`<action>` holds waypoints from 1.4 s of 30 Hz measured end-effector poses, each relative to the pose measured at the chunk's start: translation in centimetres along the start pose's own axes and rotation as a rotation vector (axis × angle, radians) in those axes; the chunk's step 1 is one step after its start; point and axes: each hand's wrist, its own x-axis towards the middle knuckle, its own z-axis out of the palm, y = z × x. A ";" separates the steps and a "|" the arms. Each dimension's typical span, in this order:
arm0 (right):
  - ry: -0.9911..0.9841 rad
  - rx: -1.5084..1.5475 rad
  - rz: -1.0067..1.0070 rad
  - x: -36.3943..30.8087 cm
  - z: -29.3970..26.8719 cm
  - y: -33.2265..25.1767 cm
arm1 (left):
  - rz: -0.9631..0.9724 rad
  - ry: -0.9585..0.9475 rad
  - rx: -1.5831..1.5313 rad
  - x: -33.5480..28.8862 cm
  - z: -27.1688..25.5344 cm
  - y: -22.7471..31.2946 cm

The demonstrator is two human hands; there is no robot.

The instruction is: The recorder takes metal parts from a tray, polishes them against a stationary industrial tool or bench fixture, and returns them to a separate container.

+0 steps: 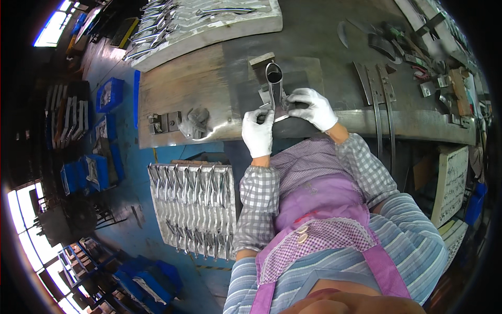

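A shiny metal tube [274,86] with a flared, dark oval mouth stands out from the near part of the workbench, mouth pointing away from me. My left hand [258,133], in a white glove, pinches at the tube's near left end with thumb and fingertips. Just right of the tube, my right hand [314,109], also gloved, has its fingers curled and closed near the tube's lower end. What those right fingertips hold is too small and dark to make out. A small metal block [262,60] lies beyond the tube.
A white foam tray [219,31] of shiny metal parts sits at the far left of the workbench [183,86]. Another parts tray [194,209] stands below left. A grey rag [194,123] lies near the bench edge. Long metal strips [375,99] overhang it at right, beside scattered tools.
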 end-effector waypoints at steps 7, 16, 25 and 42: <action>0.115 0.140 0.250 0.2 1.8 -0.5 | -0.064 -0.001 -0.072 0.6 -0.1 0.3; 0.055 0.123 0.318 1.2 0.5 -2.0 | 0.058 -0.015 0.054 -0.8 -0.8 0.2; -0.126 0.168 0.550 3.2 -6.3 -6.1 | 0.000 -0.019 -0.025 -2.0 -0.1 -1.3; 0.366 0.085 0.732 -3.2 -31.0 10.5 | 0.935 -0.978 0.252 -17.7 17.7 13.3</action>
